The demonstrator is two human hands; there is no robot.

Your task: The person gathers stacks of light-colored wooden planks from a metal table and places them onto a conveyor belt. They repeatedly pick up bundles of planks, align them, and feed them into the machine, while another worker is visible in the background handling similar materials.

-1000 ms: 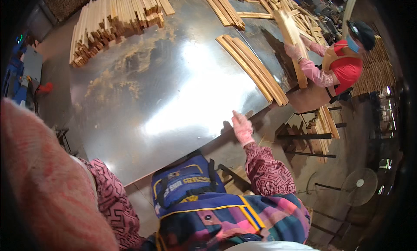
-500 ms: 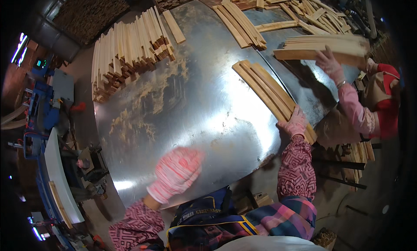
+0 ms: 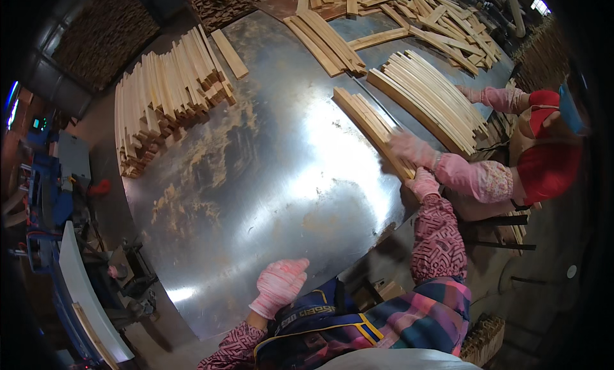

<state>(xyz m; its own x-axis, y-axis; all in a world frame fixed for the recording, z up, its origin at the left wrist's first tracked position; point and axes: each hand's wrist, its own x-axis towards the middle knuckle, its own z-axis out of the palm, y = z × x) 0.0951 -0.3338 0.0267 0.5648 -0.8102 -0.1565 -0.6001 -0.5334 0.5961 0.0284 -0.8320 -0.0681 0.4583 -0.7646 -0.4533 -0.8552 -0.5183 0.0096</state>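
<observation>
A short bundle of wooden strips (image 3: 368, 122) lies at the right of the metal table. My right hand (image 3: 423, 184), in a pink and white glove, is closed on the bundle's near end. A co-worker's gloved hand (image 3: 412, 150), blurred, reaches over the same strips just beyond mine. My left hand (image 3: 281, 284), gloved the same way, is curled closed above the table's near edge with nothing visible in it. Right of the bundle, a wide stack of pale strips (image 3: 432, 98) has the co-worker's other hand (image 3: 470, 94) at its far right end.
The metal table (image 3: 256, 178) has sawdust smeared across its left half. A big row of strips (image 3: 169, 92) stands at the far left, beside a single strip (image 3: 230, 53). More strips (image 3: 326, 42) and a loose heap (image 3: 441, 24) lie at the back. Blue machinery (image 3: 41, 191) is at left.
The co-worker's raised stack now rests on the table, and one of their hands has come across to my bundle. My left hand has drawn back toward my body. The view has shifted slightly.
</observation>
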